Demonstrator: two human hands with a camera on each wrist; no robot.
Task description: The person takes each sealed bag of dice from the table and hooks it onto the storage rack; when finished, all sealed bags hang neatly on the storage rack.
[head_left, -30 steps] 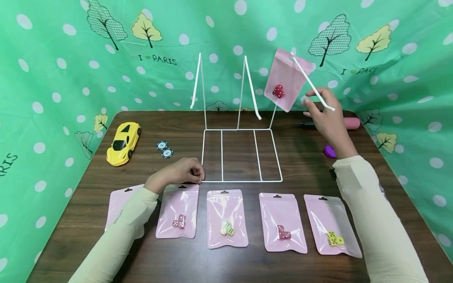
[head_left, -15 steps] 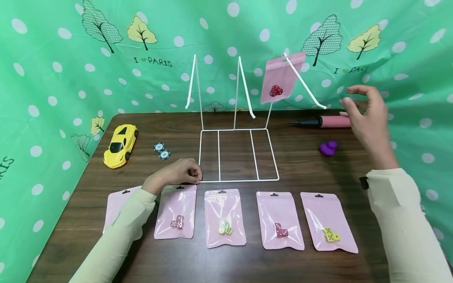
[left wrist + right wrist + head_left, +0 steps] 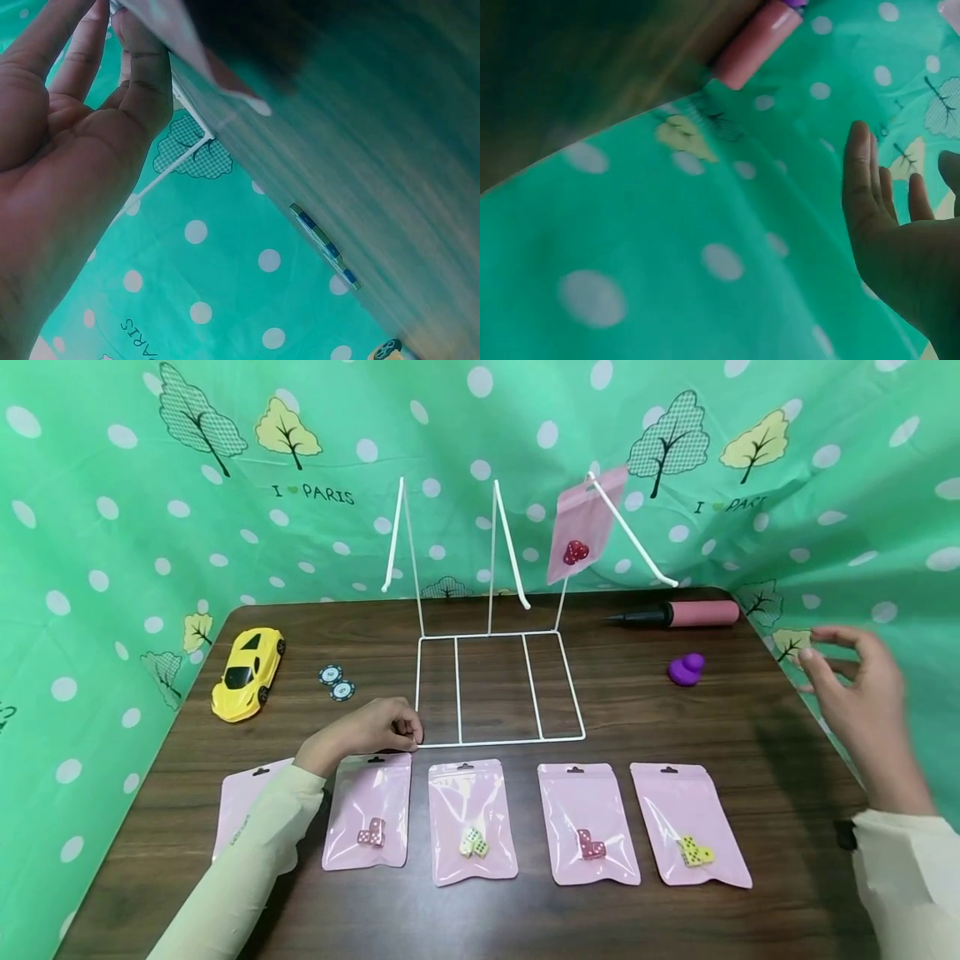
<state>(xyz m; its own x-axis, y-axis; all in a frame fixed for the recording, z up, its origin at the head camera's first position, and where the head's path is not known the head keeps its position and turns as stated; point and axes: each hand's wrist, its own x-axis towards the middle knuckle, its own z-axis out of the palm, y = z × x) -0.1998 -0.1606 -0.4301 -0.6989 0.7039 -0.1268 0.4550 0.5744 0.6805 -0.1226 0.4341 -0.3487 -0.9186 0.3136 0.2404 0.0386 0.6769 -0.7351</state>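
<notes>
A white wire rack (image 3: 501,742) with three slanted arms stands mid-table. My left hand (image 3: 378,727) pinches its front left corner; in the left wrist view that hand (image 3: 90,142) has its fingertips at the top edge. From the rack's right arm hangs a pink zip bag (image 3: 576,524) with red dice. Out past the table's right side, my right hand (image 3: 862,710) is in the air with nothing in it, fingers apart. Several pink bags lie in a row in front: one with yellow dice (image 3: 693,852), one with pale dice (image 3: 473,842), others with red dice (image 3: 591,846).
At the left stand a yellow toy car (image 3: 247,675) and two poker chips (image 3: 342,691). A pink and black hand pump (image 3: 701,613) and a purple rubber duck (image 3: 686,670) are at the right. My left forearm partly covers the leftmost bag (image 3: 243,797).
My right hand has moved away from the rack's right arm, out to the right and down. The hanging bag has swung and turned. My left hand stays at the rack's corner.
</notes>
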